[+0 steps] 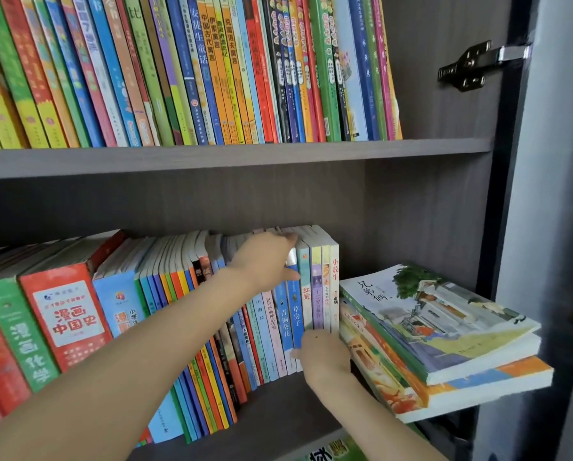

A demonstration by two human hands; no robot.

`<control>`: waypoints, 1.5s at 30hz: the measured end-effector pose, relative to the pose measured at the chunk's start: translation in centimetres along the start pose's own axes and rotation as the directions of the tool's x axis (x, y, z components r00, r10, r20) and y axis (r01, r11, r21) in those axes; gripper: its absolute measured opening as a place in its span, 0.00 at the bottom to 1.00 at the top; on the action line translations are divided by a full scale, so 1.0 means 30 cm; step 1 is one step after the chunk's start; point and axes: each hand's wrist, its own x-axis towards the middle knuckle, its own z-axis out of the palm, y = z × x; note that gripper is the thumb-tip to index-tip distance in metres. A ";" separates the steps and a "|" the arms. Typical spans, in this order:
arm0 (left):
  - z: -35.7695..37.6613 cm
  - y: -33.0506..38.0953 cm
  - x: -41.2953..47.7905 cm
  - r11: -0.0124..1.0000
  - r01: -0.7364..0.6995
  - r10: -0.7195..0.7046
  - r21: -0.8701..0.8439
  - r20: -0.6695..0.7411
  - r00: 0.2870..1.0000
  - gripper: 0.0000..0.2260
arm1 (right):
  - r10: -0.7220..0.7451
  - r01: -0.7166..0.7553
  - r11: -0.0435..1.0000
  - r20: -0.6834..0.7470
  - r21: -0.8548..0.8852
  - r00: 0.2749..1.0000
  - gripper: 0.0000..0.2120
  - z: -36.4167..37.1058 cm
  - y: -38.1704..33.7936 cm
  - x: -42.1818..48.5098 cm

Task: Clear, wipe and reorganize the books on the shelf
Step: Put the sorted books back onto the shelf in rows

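On the lower shelf [278, 420] stands a row of upright books. My left hand [265, 257] reaches over the top of a blue-spined book [295, 314] near the row's right end, fingers on its top edge and thumb down the spine. My right hand [325, 354] holds the bottom of the last few upright books [318, 294], its fingers hidden behind them. Right of these lies a flat stack of books [444, 331], overhanging the shelf's front edge.
The upper shelf [245, 158] carries a tightly packed row of colourful books [178, 68]. Thick red and green volumes [62, 314] lean at the lower left. The cabinet's side wall [444, 211] and a black door hinge [471, 66] are at the right.
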 end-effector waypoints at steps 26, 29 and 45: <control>0.001 0.166 -0.241 0.942 -0.052 -0.157 -0.331 -0.573 0.805 0.10 | -0.218 0.168 0.929 -0.124 -0.329 0.968 0.55 -0.356 0.467 -0.444; 0.034 0.232 -0.334 0.879 -0.055 -0.189 -0.473 -0.453 0.871 0.10 | -0.191 0.152 0.968 -0.194 -0.198 0.962 0.34 -0.374 0.481 -0.433; 0.281 0.469 -0.397 -0.330 0.600 0.029 -0.729 0.627 0.778 0.10 | -0.277 0.229 0.957 -0.316 -0.181 0.908 0.31 -0.415 0.466 -0.405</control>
